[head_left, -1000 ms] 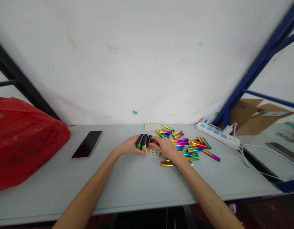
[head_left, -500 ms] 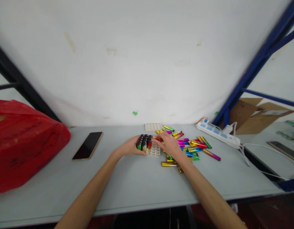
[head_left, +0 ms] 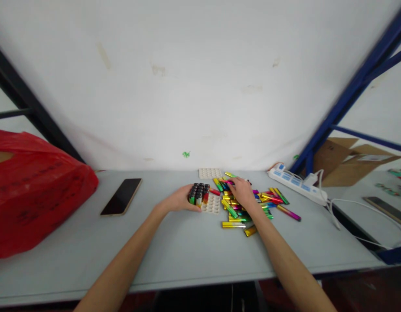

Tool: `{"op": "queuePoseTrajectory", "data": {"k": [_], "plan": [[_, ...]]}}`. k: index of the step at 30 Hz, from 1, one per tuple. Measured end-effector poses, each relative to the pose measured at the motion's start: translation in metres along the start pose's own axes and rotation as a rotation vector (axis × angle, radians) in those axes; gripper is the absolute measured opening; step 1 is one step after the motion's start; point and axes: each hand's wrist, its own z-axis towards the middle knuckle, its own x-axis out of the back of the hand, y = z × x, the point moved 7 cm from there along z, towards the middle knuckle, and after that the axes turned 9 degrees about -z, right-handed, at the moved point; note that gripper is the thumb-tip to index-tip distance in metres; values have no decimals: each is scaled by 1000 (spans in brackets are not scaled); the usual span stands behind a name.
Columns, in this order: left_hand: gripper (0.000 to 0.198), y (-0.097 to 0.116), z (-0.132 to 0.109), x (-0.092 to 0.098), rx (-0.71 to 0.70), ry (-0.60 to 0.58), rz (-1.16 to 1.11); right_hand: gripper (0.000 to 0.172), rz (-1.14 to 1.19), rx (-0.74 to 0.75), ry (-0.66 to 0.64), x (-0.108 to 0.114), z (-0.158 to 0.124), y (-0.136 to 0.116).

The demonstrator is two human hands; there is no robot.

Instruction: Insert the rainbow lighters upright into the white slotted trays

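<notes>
A white tray [head_left: 213, 204] with round holes lies on the grey table [head_left: 187, 242]. Its left part is filled with upright lighters [head_left: 198, 193] with black tops. My left hand [head_left: 179, 200] cups the tray's left side, fingers curled against the lighters. To the right lies a pile of shiny coloured lighters [head_left: 246, 201]. My right hand [head_left: 241, 193] rests on top of that pile, fingers bent over lighters at its far edge; I cannot make out whether it grips one. A gold lighter [head_left: 233, 224] lies alone at the near side.
A second white tray [head_left: 209, 173] lies by the wall. A dark phone [head_left: 121, 196] lies left of the hands, and a red plastic bag [head_left: 31, 190] bulges at the far left. A white power strip [head_left: 296, 183] with cables runs right, beside a blue frame [head_left: 346, 95] and cardboard box [head_left: 346, 158].
My right hand has left the tray and moved right and away onto the loose pile. The left hand has stayed at the tray.
</notes>
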Motion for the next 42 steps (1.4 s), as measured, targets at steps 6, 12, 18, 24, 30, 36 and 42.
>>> {"op": "queuePoseTrajectory", "data": {"k": [6, 12, 18, 24, 30, 36, 42], "plan": [[88, 1, 0, -1, -23, -5, -25, 49, 718, -154, 134, 8, 0, 3], [87, -1, 0, -2, -27, -12, -51, 49, 1349, -317, 144, 9, -5, -11], [83, 2, 0, -2, -48, -12, -49, 47, 1583, -200, -129, 9, -12, -50], [82, 7, -1, -2, -58, -12, -45, 47, 1223, -111, -162, 4, -19, -65], [80, 7, 0, -2, -47, -4, -19, 55, 604, 64, 60, 23, -25, -74], [82, 5, 0, -2, -54, -8, -3, 41, 535, 45, 64, 18, -26, -75], [82, 5, 0, -1, -49, 0, 12, 35, 508, 41, 69, 18, -27, -77]]}}
